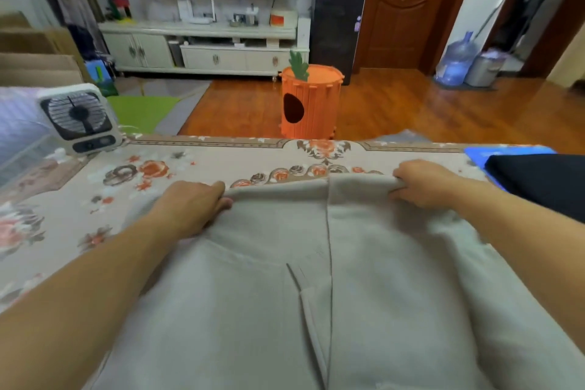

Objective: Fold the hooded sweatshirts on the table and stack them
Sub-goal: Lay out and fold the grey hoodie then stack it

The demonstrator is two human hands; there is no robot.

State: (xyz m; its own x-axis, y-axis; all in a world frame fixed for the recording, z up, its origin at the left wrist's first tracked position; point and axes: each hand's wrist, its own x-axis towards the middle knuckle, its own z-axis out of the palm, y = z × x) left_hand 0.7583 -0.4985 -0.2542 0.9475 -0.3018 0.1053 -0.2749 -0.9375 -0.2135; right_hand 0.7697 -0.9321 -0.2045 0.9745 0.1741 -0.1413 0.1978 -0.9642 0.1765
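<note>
A light grey hooded sweatshirt (272, 279) lies spread over the flowered table (133, 174), reaching from the near edge to mid-table. My left hand (190, 203) grips its far edge at the left corner, fingers curled under the cloth. At the right corner of that same edge, my right hand (424, 182) pinches a rolled fold of the fabric. A seam runs down the middle of the garment between my arms. A folded black garment (538, 180) rests at the right side of the table.
A small white desk fan (79, 119) stands at the table's far left corner. A blue item (493, 153) lies under the black garment. Beyond the table stand an orange carrot-shaped bin (310, 101), a white TV cabinet (202, 47) and a water jug (456, 62).
</note>
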